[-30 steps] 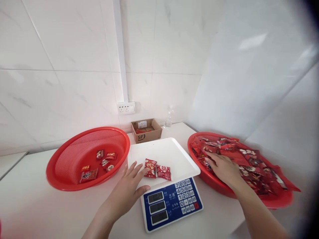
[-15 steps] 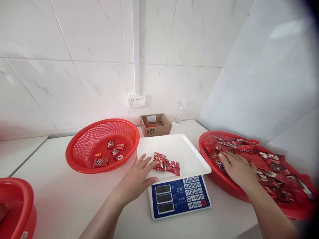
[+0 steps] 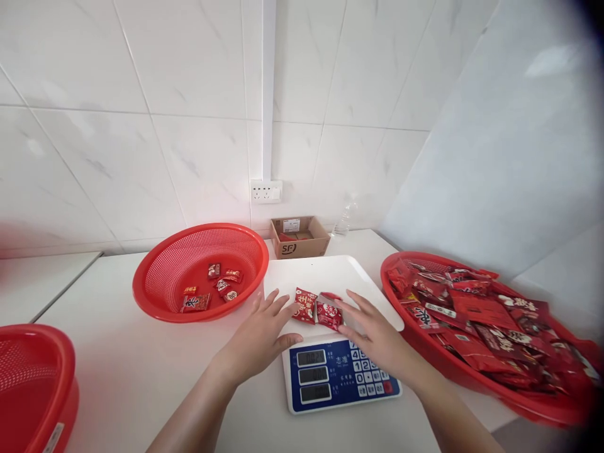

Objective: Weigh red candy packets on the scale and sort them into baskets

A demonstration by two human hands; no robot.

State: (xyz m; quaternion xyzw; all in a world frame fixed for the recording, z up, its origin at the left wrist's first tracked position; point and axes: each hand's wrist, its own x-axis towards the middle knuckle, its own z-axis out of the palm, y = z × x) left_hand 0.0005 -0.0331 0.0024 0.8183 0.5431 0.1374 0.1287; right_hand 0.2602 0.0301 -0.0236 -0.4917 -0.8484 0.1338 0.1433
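My left hand (image 3: 264, 333) is at the left edge of the scale's white tray (image 3: 287, 275), fingers spread and holding nothing. Its fingertips are beside a red snack packet (image 3: 304, 306). My right hand (image 3: 377, 336) reaches over the tray from the right with fingers apart. Near those fingertips lies a second red packet (image 3: 329, 314), with the edge of another red piece behind it; I cannot tell whether the fingers touch them. Part of the scale's blue keypad panel (image 3: 340, 396) is hidden under my right hand.
A red basket (image 3: 472, 393) heaped with red packets stands at right. At left, another red basket (image 3: 160, 277) holds several small packets. A third red basket (image 3: 66, 365) is at the lower left. Behind the scale are a cardboard box (image 3: 306, 248) and a clear plastic bottle (image 3: 346, 217).
My right hand has moved left from the heaped basket to the scale tray. Another red piece now shows behind the second packet. My left hand stays by the tray.
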